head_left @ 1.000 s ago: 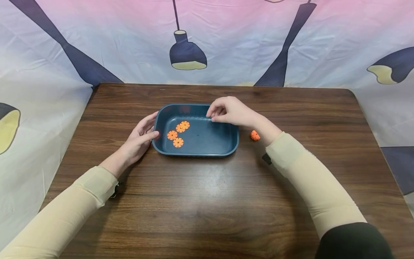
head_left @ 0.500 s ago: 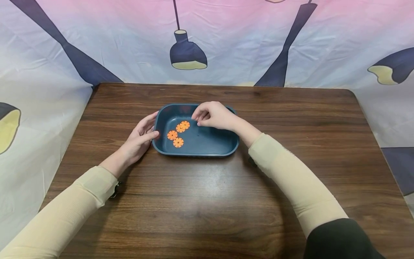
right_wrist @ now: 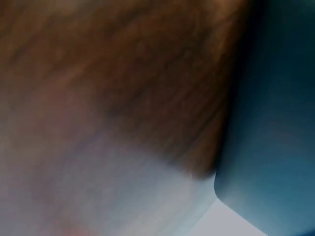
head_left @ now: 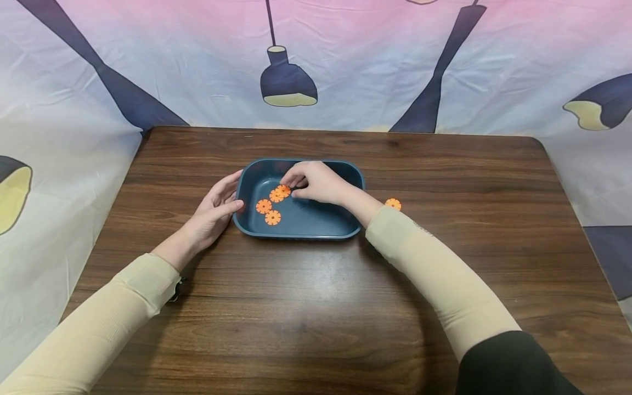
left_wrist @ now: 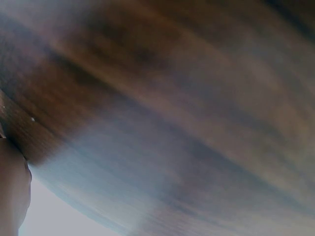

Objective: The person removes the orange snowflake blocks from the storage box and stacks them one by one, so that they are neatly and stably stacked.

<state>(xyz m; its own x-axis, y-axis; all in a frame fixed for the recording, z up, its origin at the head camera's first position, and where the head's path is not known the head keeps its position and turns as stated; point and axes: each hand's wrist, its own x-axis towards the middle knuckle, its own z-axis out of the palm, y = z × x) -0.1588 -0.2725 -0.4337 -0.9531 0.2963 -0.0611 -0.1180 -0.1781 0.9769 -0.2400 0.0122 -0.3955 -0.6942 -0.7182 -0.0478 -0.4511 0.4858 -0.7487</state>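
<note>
In the head view a dark blue plastic tray sits on the table. Several flat orange notched discs lie inside at its left: a lower disc, a disc beside the left wall and an overlapping pair. My left hand holds the tray's left end, thumb at the rim and fingers along the outer wall. Reaching into the tray, my right hand has its index fingertip at the pair's upper disc, thumb apart on the right. Neither wrist view shows the discs in the tray.
A further orange piece lies on the brown wooden table right of the tray, just beyond my right sleeve. A patterned cloth hangs behind the table. The right wrist view shows the tray's blue outer wall.
My right hand has moved left and down from the tray's right side to the overlapping discs. The orange piece on the right was covered by my arm and shows again. My left hand stays put.
</note>
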